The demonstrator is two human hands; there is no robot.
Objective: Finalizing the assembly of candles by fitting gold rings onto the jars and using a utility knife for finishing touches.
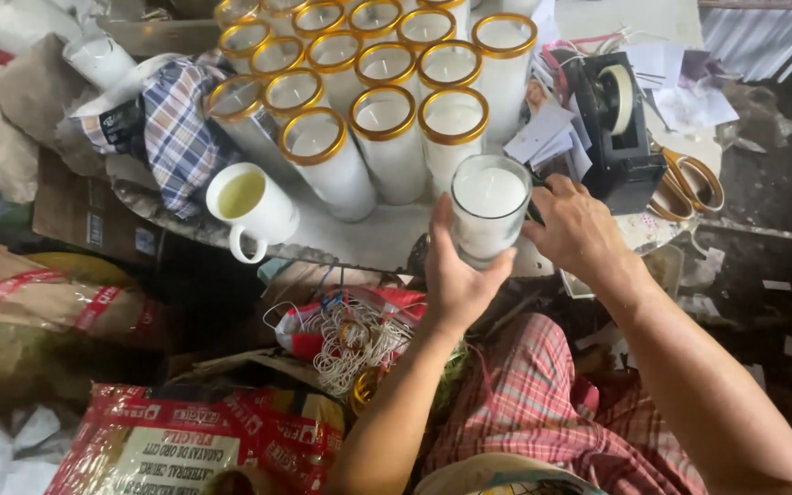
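My left hand grips a clear glass candle filled with white wax, held upright over the table's front edge. This one has no gold rim. My right hand rests against the glass's right side, fingers curled toward a black tape dispenser; whether it holds anything is hidden. Just beyond stand several tall white glass candles with gold rims, packed in rows on the table.
A white mug of yellowish liquid stands at the table's front left beside a plaid cloth. Gold-handled scissors and paper slips lie at right. A bag of white strings and red printed sacks sit below.
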